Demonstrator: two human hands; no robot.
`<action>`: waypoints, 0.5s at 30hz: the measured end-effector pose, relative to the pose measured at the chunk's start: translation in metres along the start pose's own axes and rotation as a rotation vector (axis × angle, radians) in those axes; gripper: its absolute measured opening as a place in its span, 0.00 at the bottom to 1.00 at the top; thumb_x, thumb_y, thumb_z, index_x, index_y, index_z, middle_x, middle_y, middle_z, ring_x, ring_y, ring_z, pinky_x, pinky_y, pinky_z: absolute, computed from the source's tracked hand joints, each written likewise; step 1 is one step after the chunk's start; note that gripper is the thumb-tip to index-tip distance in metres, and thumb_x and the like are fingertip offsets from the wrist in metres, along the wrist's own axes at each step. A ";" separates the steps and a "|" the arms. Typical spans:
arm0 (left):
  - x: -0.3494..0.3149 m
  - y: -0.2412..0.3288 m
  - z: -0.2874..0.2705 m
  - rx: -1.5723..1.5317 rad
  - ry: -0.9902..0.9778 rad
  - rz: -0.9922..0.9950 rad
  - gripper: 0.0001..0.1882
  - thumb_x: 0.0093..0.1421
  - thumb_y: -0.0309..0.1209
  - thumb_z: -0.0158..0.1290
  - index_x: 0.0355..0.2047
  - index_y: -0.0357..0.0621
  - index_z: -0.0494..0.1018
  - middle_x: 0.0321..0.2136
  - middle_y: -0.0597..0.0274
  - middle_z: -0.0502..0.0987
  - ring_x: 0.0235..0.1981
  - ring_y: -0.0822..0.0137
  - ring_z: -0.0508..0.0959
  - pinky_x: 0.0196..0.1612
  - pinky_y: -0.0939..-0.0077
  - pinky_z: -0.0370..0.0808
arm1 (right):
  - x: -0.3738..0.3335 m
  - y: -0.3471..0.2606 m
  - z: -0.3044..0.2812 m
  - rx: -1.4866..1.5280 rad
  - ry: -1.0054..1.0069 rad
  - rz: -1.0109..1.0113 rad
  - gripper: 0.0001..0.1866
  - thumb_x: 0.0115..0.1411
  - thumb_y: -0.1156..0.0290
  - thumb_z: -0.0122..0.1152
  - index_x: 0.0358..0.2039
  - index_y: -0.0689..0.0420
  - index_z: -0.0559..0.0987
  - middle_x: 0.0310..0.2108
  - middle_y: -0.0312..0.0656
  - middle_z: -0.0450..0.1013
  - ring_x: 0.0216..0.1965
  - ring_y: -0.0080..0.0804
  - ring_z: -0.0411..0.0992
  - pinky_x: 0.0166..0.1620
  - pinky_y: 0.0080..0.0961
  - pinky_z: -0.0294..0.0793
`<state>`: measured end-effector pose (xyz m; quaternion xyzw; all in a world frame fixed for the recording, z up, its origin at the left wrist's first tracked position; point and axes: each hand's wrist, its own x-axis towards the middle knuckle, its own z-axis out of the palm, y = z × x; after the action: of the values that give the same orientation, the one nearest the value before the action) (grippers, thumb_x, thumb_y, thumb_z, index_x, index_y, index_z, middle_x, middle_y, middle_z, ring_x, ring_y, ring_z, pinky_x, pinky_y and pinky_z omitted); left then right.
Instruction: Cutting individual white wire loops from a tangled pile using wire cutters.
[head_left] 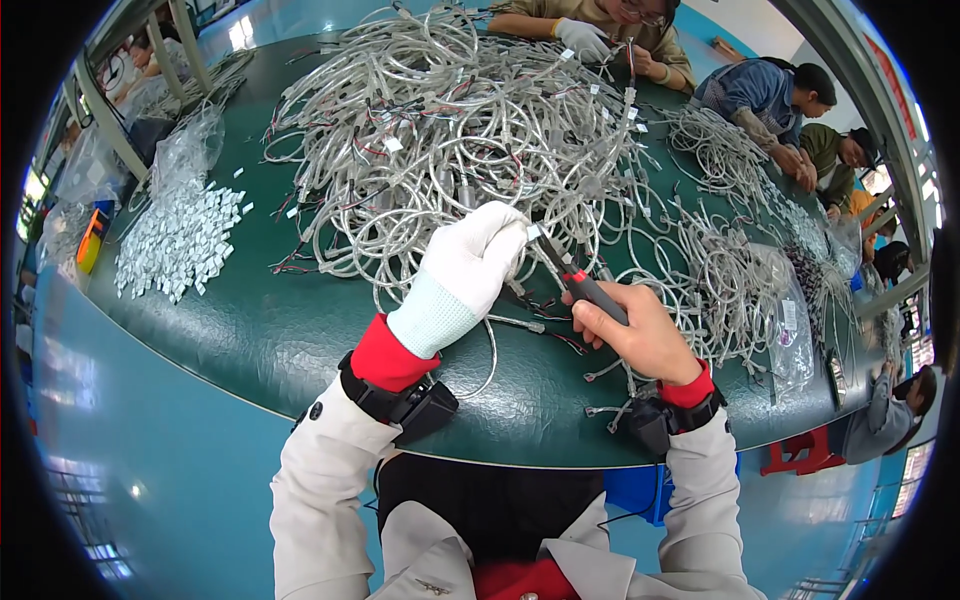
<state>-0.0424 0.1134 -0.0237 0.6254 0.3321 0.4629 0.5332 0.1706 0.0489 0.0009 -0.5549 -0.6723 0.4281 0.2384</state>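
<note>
My left hand [470,262], in a white glove, pinches a small white connector piece [533,232] at its fingertips; what else it holds is hidden by the glove. My bare right hand [640,325] grips a slim hand tool [597,296] with a black and red handle. The tool's dark, narrow end reaches up to the white piece; its exact kind is not clear. Beyond both hands rises a big heap of clear-sheathed cables [450,130] with small plugs and thin red and black wires. A loose cable [493,365] curves down beside my left wrist.
On the green table [240,325], a pile of small white pieces [185,245] lies at the left, near a yellow and black tool [93,238]. More cables [725,285] and a clear plastic bag [792,335] lie at the right. Several people sit around the table; one wears a white glove [582,40].
</note>
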 end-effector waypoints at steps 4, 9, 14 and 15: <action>0.000 0.004 0.001 0.018 0.005 0.010 0.08 0.65 0.28 0.46 0.37 0.37 0.72 0.20 0.73 0.66 0.21 0.82 0.62 0.25 0.85 0.62 | -0.002 -0.002 0.000 -0.004 0.025 0.005 0.17 0.63 0.62 0.54 0.41 0.66 0.76 0.24 0.36 0.72 0.24 0.20 0.70 0.30 0.18 0.71; -0.002 0.006 0.000 0.068 0.027 -0.004 0.08 0.64 0.29 0.47 0.35 0.36 0.72 0.19 0.69 0.69 0.21 0.79 0.66 0.26 0.81 0.67 | -0.003 0.001 0.003 -0.065 0.057 -0.020 0.16 0.63 0.62 0.55 0.37 0.65 0.77 0.21 0.34 0.71 0.22 0.19 0.69 0.28 0.19 0.69; -0.003 0.006 0.002 0.051 0.022 -0.014 0.07 0.66 0.28 0.45 0.35 0.38 0.71 0.20 0.75 0.65 0.21 0.83 0.61 0.24 0.87 0.59 | -0.003 0.002 0.005 -0.096 0.114 -0.059 0.17 0.61 0.59 0.57 0.34 0.63 0.78 0.17 0.39 0.69 0.19 0.24 0.66 0.25 0.24 0.65; -0.003 0.007 0.003 0.048 0.017 -0.011 0.07 0.66 0.28 0.45 0.35 0.38 0.71 0.20 0.75 0.65 0.21 0.83 0.61 0.24 0.87 0.59 | -0.003 0.002 0.006 -0.101 0.125 -0.055 0.17 0.61 0.58 0.58 0.33 0.63 0.79 0.16 0.41 0.69 0.18 0.27 0.65 0.24 0.27 0.64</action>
<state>-0.0411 0.1085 -0.0179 0.6323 0.3511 0.4569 0.5178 0.1678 0.0442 -0.0030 -0.5733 -0.6918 0.3513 0.2632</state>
